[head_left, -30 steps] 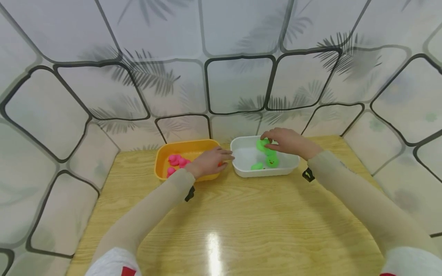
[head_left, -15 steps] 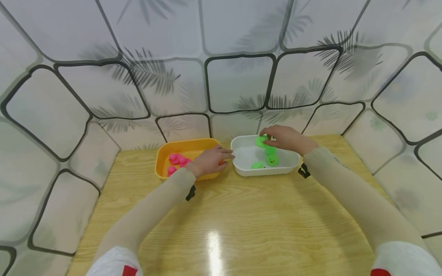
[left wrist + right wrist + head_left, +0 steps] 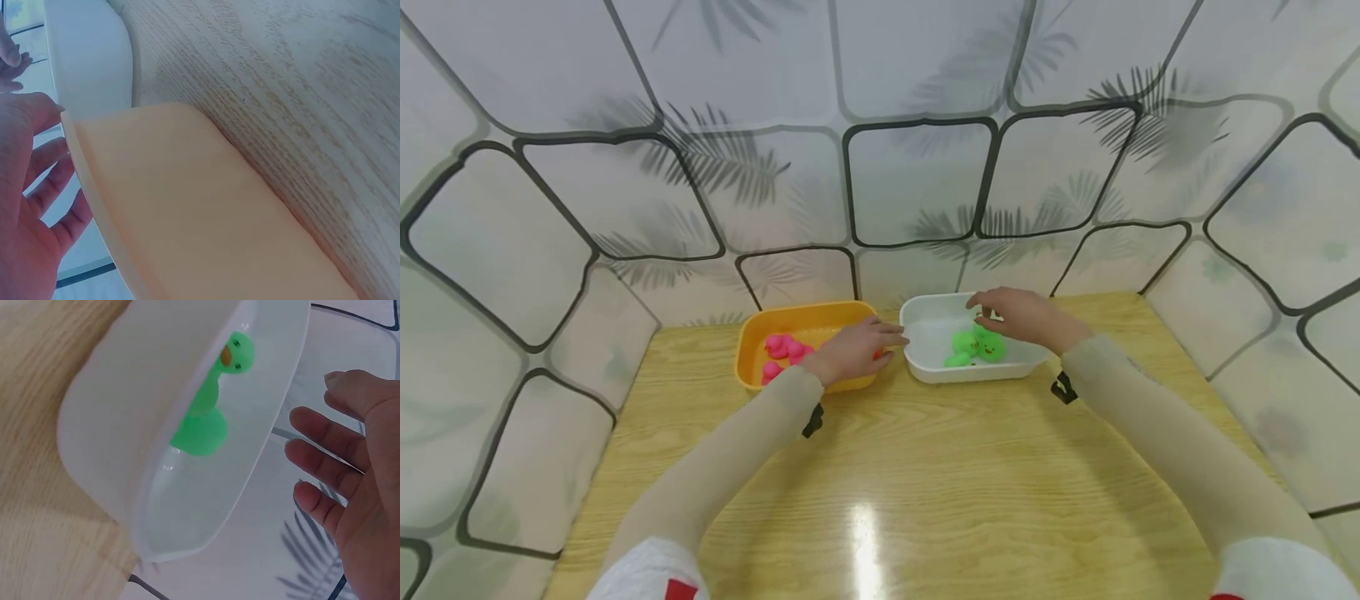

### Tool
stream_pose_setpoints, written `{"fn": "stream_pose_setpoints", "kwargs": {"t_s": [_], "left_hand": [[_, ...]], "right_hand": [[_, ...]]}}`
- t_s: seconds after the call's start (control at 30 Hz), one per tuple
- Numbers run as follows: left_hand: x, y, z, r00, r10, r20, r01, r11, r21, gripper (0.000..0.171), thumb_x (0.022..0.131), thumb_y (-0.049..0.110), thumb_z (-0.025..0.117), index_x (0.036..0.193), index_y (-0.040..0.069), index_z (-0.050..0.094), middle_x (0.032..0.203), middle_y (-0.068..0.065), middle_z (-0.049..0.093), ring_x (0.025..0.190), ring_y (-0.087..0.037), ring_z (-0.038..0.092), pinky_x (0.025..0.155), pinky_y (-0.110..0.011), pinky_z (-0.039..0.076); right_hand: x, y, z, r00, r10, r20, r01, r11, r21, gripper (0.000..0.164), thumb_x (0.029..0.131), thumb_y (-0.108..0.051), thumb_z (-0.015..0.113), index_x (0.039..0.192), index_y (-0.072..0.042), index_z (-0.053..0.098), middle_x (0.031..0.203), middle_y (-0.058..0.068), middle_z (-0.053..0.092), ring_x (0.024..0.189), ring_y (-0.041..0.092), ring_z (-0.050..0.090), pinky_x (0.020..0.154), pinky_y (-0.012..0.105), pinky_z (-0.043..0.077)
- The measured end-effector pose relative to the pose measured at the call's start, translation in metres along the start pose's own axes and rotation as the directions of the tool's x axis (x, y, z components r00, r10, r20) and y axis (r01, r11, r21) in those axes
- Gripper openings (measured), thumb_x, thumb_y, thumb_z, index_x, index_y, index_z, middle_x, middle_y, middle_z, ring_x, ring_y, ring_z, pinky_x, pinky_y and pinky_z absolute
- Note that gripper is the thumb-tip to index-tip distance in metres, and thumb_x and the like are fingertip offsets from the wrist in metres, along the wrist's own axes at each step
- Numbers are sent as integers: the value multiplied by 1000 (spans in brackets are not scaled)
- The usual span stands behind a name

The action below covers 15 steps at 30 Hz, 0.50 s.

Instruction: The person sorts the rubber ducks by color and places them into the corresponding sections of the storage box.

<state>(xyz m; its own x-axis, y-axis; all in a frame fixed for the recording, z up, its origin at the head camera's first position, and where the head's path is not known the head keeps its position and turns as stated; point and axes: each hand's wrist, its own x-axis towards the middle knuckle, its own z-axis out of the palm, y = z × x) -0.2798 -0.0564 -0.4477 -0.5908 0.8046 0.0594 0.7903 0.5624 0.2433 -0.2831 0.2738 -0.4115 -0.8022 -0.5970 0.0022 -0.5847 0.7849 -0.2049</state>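
Observation:
Several green rubber ducks [image 3: 992,347] sit together in the front right part of the white tray [image 3: 925,329]. My right hand [image 3: 1021,317] hovers over that tray's back right side, fingers loosely bent and holding nothing. In the right wrist view its fingers [image 3: 325,459] are apart from the green ducks [image 3: 203,432]. My left hand [image 3: 859,348] lies over the right end of the orange tray [image 3: 808,311], its fingers reaching toward the white tray. In the left wrist view its fingers [image 3: 53,178] are spread along the orange rim. Several pink rubber ducks [image 3: 779,345] lie in the orange tray.
Both trays stand side by side at the back of a wooden table [image 3: 970,467], close to the patterned wall [image 3: 917,183]. An orange-red bit [image 3: 878,355] shows by my left hand. Wall panels flank the table on both sides.
The green duck under my right hand has been let go and now sits nearer the front, among the other green ducks. My right hand has lost contact with it. The left hand stays put.

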Motion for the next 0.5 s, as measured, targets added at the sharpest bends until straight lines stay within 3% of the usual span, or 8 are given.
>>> {"fn": "stream_pose_setpoints", "kwargs": {"t_s": [0.27, 0.5], "left_hand": [[-1, 2, 3, 1000, -22, 0, 22, 1000, 2, 37, 103, 16, 63, 140, 10, 67, 150, -12, 58, 128, -32, 54, 109, -43, 48], [-7, 11, 7, 999, -38, -31, 39, 999, 18, 39, 104, 19, 62, 142, 11, 65, 150, -12, 59, 132, -34, 54, 109, -51, 48]], "right_hand": [[-18, -6, 14, 992, -11, -126, 12, 1000, 8, 27, 102, -16, 67, 124, -1, 69, 103, 10, 72, 95, 30, 68, 81, 48, 56], [-39, -18, 29, 964, 13, -265, -10, 1000, 10, 26, 101, -13, 68, 124, -1, 69, 100, 10, 71, 93, 31, 68, 82, 50, 56]]}}
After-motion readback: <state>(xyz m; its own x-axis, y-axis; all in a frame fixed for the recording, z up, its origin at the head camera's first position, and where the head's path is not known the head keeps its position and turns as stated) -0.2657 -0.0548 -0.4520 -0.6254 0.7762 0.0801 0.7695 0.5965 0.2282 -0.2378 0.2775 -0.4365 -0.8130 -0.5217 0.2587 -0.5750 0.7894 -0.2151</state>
